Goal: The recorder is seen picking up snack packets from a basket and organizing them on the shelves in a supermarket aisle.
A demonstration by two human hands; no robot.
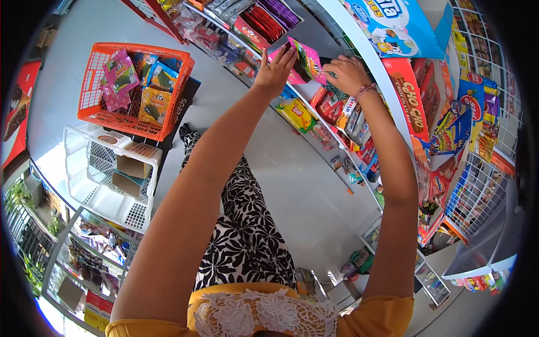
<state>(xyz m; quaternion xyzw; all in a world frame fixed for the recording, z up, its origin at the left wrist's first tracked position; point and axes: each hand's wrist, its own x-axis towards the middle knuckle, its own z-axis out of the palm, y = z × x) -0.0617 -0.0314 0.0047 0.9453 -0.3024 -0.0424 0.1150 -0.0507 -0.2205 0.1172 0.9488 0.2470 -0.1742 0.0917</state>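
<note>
Over the left panel of an upright pink snack display box (pixel 309 61) on the shelf, my left hand (pixel 276 69) lies with thumb and fingers apart. This box has a dark gap between its panels. My right hand (pixel 347 76), a braided bracelet at its wrist, bends its fingers at the box's right edge; whether they pinch it is unclear. Dark green mesh (pixel 337 90) shows just below that hand. Left of the box, a carton of red packets (pixel 259 25) stands beside purple packets (pixel 278 12). Wafer packs (pixel 358 124) sit on the shelf nearer me.
An orange basket (pixel 134 132) with pink, blue and orange snack packs stands at left, above a white plastic basket (pixel 107 208). At right, a Cho Cho carton (pixel 406 99) and a blue carton (pixel 400 29) line the upper shelf. Yellow packets (pixel 297 116) lie lower down.
</note>
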